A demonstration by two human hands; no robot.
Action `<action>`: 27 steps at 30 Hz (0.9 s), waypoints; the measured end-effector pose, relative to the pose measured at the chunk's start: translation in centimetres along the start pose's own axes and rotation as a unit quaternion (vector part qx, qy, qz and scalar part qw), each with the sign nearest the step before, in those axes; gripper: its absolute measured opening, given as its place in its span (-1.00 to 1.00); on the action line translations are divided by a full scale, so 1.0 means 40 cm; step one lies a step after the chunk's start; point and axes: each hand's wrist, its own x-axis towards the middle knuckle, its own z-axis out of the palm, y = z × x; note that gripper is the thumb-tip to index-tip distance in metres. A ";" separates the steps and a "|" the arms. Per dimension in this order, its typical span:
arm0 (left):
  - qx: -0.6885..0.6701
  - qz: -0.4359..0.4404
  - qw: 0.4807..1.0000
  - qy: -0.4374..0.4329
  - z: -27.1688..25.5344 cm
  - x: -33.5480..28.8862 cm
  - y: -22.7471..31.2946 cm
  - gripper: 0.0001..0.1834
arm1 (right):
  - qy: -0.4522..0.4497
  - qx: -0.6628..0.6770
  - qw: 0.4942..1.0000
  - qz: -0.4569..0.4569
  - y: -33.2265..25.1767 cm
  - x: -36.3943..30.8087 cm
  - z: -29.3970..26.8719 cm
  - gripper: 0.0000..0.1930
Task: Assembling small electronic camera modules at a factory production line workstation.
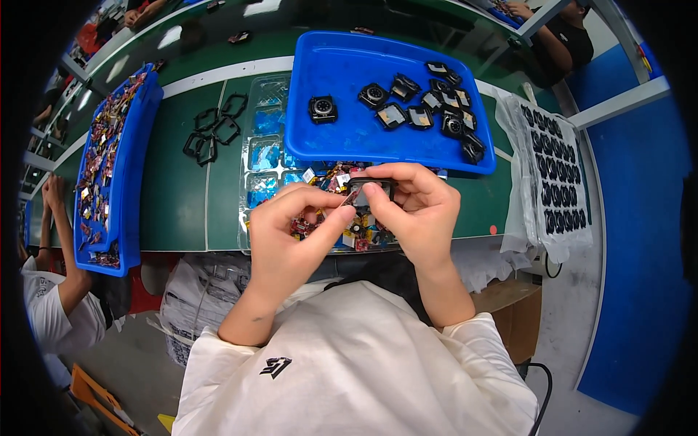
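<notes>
In front of my chest, my right hand (423, 211) grips a black watch case (361, 197) with a greyish inner face, its thumb pressed on the near side. From the other side my left hand (291, 227) pinches a small, thin reddish part (351, 196) between thumb and fingertips, at the case's left edge. Whether that part is joined to the case I cannot tell. Beneath both hands lies a pile of small red, yellow and white electronic parts (361, 236), partly covered by my fingers.
Beyond my hands a blue tray (327, 145) holds several watch cases (322, 109). Black frames (215, 129) lie left of a clear blister tray (263, 156). A blue bin (134, 211) of small parts stands left, sheets with rows of black pieces (556, 171) right. Other people sit nearby.
</notes>
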 end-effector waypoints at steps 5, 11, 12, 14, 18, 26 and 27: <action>-0.305 -0.149 0.940 -0.041 0.003 -0.008 -0.020 -0.87 | 0.050 -0.144 0.967 -0.204 0.029 -0.002 0.014 -0.83; -0.282 -0.134 0.950 -0.022 0.001 -0.012 -0.018 -0.88 | 0.025 -0.149 0.967 -0.204 0.009 -0.010 0.007 -0.84; -0.275 -0.132 0.952 -0.025 0.001 -0.013 -0.018 -0.88 | 0.018 -0.142 0.969 -0.201 0.010 -0.010 0.005 -0.83; -0.272 -0.134 0.953 -0.022 0.002 -0.014 -0.018 -0.88 | 0.011 -0.135 0.971 -0.199 0.013 -0.009 0.000 -0.83; -0.276 -0.135 0.951 -0.012 0.005 -0.010 -0.016 -0.88 | -0.012 -0.157 0.961 -0.226 0.019 -0.010 -0.001 -0.85; -0.212 -0.129 0.968 0.021 0.015 0.000 -0.017 -0.85 | -0.055 -0.075 0.992 -0.091 -0.008 -0.013 -0.015 -0.80; -0.195 -0.115 0.974 0.014 0.017 -0.001 -0.022 -0.86 | -0.068 -0.065 0.993 -0.070 -0.009 -0.013 -0.018 -0.79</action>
